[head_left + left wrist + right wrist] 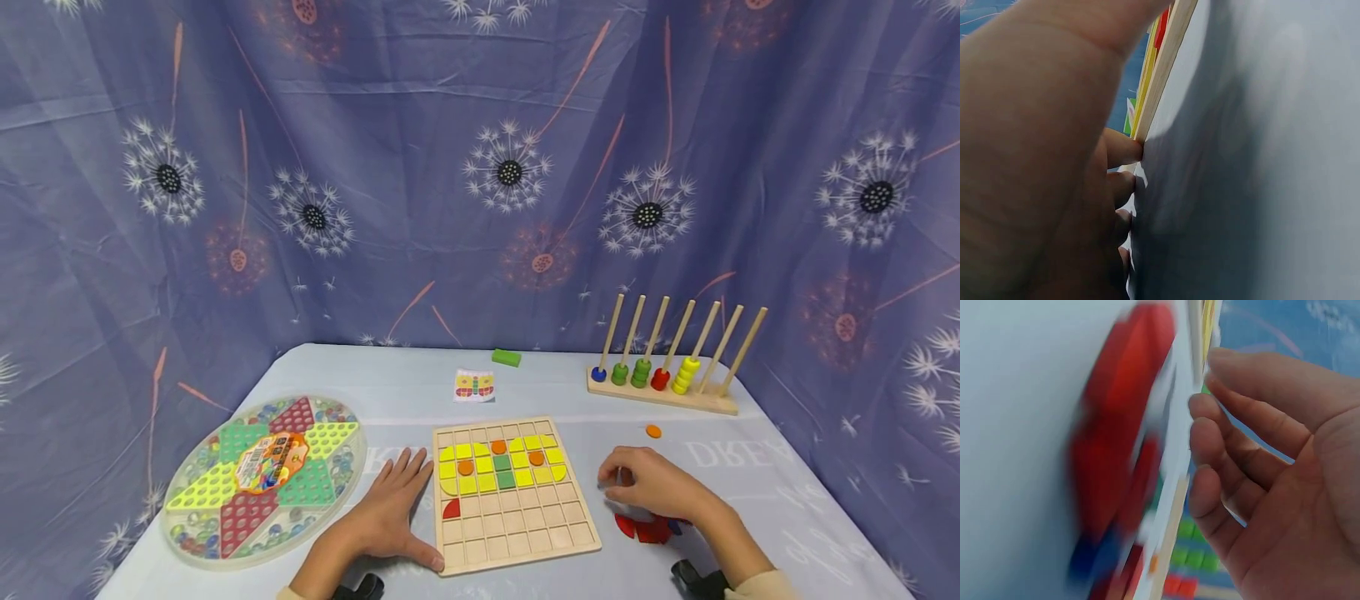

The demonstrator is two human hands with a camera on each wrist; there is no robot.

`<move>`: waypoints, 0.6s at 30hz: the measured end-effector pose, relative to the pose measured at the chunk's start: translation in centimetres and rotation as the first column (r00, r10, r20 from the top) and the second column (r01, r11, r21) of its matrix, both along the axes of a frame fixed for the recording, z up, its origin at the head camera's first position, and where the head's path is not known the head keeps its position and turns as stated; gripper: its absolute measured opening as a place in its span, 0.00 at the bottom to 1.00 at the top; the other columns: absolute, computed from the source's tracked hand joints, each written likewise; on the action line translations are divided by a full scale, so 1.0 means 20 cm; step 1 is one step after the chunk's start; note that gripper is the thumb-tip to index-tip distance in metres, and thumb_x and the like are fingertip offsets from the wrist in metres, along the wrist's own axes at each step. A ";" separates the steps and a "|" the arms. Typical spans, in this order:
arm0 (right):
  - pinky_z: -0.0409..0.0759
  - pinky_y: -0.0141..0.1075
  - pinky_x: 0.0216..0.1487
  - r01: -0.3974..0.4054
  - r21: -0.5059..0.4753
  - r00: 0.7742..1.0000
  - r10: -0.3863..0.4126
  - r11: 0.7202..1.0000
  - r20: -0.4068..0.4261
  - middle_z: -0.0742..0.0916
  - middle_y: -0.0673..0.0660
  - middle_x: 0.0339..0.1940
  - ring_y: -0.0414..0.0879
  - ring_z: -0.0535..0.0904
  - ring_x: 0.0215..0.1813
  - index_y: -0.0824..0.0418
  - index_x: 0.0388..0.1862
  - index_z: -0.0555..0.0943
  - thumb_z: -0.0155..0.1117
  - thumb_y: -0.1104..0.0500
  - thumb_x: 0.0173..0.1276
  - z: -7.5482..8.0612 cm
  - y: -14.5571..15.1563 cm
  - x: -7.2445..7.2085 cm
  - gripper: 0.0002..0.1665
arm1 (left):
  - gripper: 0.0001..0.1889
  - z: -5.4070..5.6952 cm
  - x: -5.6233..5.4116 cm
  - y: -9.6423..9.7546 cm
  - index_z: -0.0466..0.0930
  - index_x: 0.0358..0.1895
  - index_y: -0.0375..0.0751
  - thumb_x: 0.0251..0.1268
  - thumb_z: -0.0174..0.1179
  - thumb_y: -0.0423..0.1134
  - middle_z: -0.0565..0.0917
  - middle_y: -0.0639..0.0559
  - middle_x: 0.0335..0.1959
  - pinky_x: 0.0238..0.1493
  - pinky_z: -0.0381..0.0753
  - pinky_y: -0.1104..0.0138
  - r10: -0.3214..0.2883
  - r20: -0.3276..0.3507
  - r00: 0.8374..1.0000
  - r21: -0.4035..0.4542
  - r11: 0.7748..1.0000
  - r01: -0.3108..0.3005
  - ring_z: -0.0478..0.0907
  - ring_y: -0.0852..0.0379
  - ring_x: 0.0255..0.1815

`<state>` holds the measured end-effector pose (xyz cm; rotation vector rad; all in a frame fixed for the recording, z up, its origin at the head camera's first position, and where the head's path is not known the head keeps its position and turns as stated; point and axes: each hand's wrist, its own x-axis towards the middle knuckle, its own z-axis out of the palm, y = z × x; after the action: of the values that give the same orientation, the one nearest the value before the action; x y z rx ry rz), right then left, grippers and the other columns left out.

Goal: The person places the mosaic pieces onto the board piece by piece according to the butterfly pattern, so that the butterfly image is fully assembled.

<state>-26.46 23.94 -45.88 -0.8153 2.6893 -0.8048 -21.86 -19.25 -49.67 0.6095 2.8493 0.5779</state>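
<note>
A wooden grid board (pixel 517 527) lies on the table, its upper rows filled with yellow squares and rounded pieces, orange discs and green squares (pixel 506 479). One red quarter-round piece (pixel 451 508) sits at its left side. My left hand (pixel 393 514) rests with fingers spread along the board's left edge, thumb touching the near left corner. To the right of the board, my right hand (pixel 660 482) hovers with fingers loosely bent; the right wrist view shows nothing between thumb and fingers. Below it is a pile of red pieces (pixel 651 530) with some blue, partly hidden by the hand.
A round Chinese checkers board (pixel 195 533) with marbles stands at left. Behind the grid board lie a butterfly picture card (pixel 474 386) and a green block (pixel 506 357). A peg stand with colored beads (pixel 660 398) is at back right, an orange disc (pixel 654 431) before it.
</note>
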 end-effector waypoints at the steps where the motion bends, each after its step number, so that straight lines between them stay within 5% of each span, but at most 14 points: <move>1: 0.77 0.32 0.31 0.018 0.004 1.000 -0.018 1.000 0.007 0.81 0.43 0.34 0.39 0.75 0.31 0.52 0.40 0.83 0.71 0.55 0.61 -0.01 0.05 0.00 0.09 | 0.73 0.00 0.00 0.00 0.52 0.76 0.41 0.22 0.62 0.83 0.48 0.43 0.77 0.72 0.37 0.44 -0.001 -0.002 1.000 0.001 1.000 0.001 0.37 0.41 0.76; 6: 0.77 0.31 0.31 0.070 0.019 0.998 -0.069 0.997 -0.009 0.80 0.44 0.31 0.38 0.73 0.30 0.52 0.38 0.83 0.72 0.56 0.59 -0.05 0.21 0.01 0.08 | 0.73 0.00 0.00 0.00 0.52 0.76 0.41 0.22 0.62 0.83 0.48 0.43 0.77 0.72 0.37 0.44 -0.003 -0.006 1.000 0.006 1.000 0.003 0.37 0.41 0.76; 12: 0.75 0.32 0.30 0.088 0.045 0.996 -0.089 0.995 0.006 0.78 0.45 0.29 0.40 0.71 0.29 0.51 0.38 0.84 0.75 0.53 0.56 -0.05 0.24 0.02 0.11 | 0.73 0.00 0.00 0.00 0.52 0.76 0.41 0.21 0.62 0.83 0.48 0.43 0.77 0.72 0.37 0.44 0.000 -0.006 1.000 0.009 1.000 0.000 0.37 0.41 0.76; 18: 0.72 0.34 0.29 0.170 0.211 0.980 -0.143 0.963 -0.138 0.75 0.42 0.27 0.39 0.69 0.28 0.44 0.29 0.82 0.77 0.51 0.51 -0.04 0.16 0.03 0.10 | 0.73 0.00 0.00 0.00 0.52 0.76 0.41 0.21 0.63 0.83 0.48 0.43 0.77 0.72 0.36 0.44 0.007 0.006 1.000 0.012 1.000 -0.007 0.37 0.41 0.76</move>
<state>-25.89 27.06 -46.67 -0.6231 2.9135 -0.4849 -21.88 -19.20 -49.75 0.5987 2.8458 0.5980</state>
